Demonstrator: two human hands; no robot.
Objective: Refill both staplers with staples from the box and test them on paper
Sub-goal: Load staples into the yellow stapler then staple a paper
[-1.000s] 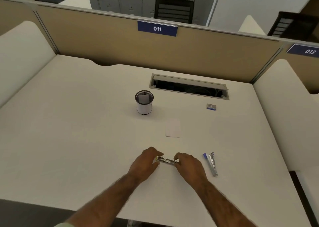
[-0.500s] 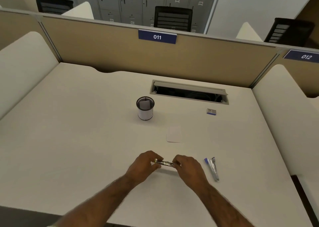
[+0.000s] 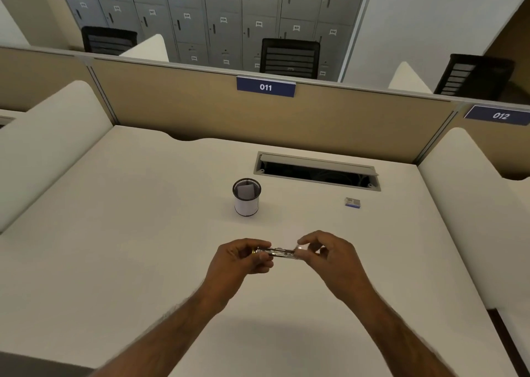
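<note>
A small silver stapler [image 3: 279, 252] is held level above the white desk [image 3: 114, 262], between both hands. My left hand [image 3: 241, 257] pinches its left end and my right hand [image 3: 329, 254] grips its right end with the fingertips. The small blue-and-white staple box [image 3: 352, 202] lies on the desk, far right of the hands. A white slip of paper [image 3: 289, 233] shows only faintly just beyond the stapler. The second stapler is not visible; my right forearm covers the place where it lay.
A black mesh pen cup [image 3: 246, 197] holding a white card stands behind the hands. An open cable tray [image 3: 317, 170] is cut into the desk near the beige partition [image 3: 200, 112]. White side dividers flank the desk.
Both hands have lifted the silver stapler off the desk and raised it toward me. The view has tilted up, and the blue stapler to the right is now hidden behind my right arm.
</note>
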